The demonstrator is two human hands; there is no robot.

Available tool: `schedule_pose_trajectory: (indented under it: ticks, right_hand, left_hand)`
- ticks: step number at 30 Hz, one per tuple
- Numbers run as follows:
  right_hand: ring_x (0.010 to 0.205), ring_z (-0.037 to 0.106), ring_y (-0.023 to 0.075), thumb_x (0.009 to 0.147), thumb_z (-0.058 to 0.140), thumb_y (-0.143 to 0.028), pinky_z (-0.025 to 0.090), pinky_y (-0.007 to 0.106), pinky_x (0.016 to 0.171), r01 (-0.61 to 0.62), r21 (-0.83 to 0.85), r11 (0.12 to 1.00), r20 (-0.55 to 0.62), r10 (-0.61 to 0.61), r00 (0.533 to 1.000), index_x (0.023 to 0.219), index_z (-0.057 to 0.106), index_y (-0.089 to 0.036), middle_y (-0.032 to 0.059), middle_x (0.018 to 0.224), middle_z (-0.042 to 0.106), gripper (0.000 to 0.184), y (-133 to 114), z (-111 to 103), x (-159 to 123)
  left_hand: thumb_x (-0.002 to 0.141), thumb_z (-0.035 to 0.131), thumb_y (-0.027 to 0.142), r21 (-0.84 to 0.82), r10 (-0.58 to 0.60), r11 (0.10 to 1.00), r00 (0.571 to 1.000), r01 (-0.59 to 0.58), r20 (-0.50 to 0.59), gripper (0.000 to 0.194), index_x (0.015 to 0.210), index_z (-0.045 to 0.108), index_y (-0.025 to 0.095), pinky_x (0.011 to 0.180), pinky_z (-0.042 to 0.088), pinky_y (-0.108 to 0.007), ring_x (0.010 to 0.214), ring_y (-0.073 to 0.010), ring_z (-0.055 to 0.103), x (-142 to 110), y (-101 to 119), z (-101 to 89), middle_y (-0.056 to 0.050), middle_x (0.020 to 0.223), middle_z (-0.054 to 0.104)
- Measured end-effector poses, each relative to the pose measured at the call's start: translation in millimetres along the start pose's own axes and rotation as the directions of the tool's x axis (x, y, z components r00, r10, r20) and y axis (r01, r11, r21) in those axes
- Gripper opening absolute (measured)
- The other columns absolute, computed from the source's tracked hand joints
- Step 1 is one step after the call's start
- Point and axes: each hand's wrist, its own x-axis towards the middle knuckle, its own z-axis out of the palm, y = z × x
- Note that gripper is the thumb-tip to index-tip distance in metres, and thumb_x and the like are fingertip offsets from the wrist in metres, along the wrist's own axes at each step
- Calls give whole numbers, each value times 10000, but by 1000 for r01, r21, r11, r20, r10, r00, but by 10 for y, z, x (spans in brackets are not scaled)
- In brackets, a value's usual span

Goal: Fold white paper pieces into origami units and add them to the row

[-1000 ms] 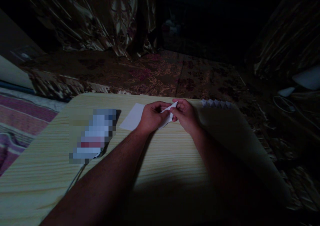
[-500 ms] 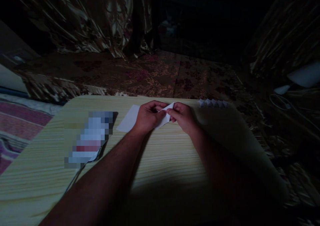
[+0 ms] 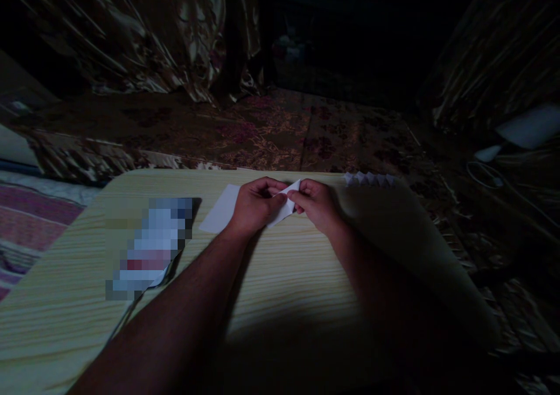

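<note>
Between my two hands is a piece of white paper [image 3: 283, 209], folded to a pointed corner at its upper right. My left hand [image 3: 258, 202] is closed on its left side, the thumb lying across the paper. With thumb and fingers my right hand [image 3: 311, 201] pinches the paper near that point. Another sheet of white paper [image 3: 217, 209] lies flat on the table, partly under or behind my left hand. The folds on the far side are hidden by my fingers.
A blurred-out phone-like device [image 3: 153, 243] with a cable [image 3: 117, 328] lies left on the wooden table [image 3: 280, 278]. Several small folded paper shapes [image 3: 370, 179] stand in a row at the far right edge. Behind are a patterned cloth [image 3: 280, 129] and curtains [image 3: 184, 39]; a white lamp [image 3: 529, 128] is at right.
The whole view has shifted slightly, so things appear a little further left. Both hands keep their hold on the folded paper, with hardly any movement of the fingers.
</note>
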Motion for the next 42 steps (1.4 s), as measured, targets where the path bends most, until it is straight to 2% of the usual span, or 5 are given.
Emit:
schedule_pose_trajectory:
  ticks: [20, 28, 42]
  right_hand:
    - [456, 476, 74, 699, 679, -354, 369, 189, 419, 15, -17, 1000, 7, -15, 1000, 708, 551, -173, -48, 547, 546, 222, 7, -2, 2]
    - [436, 448, 68, 706, 669, -372, 358, 194, 426, 6, 69, 998, -58, -2, 998, 685, 545, -178, -52, 513, 532, 231, 12, -1, 17]
    - [433, 440, 66, 708, 661, -363, 351, 196, 434, 23, 113, 993, -121, -9, 993, 723, 564, -182, -61, 505, 517, 206, 24, -16, 26]
  left_hand:
    - [633, 736, 262, -15, 3, 1000, 1000, -3, 7, 259, 858, 693, 141, 537, 483, -230, 555, -123, 599, 1, 3, -1, -37, 714, 695]
    - [616, 747, 262, 1, -3, 1000, 1000, 3, 11, 261, 840, 692, 141, 485, 456, -221, 520, -120, 585, -9, 18, 12, -31, 692, 689]
    - [608, 756, 240, 10, -26, 1000, 1000, 26, 16, 256, 839, 701, 145, 443, 413, -197, 486, -93, 544, 2, 15, -4, -14, 669, 667]
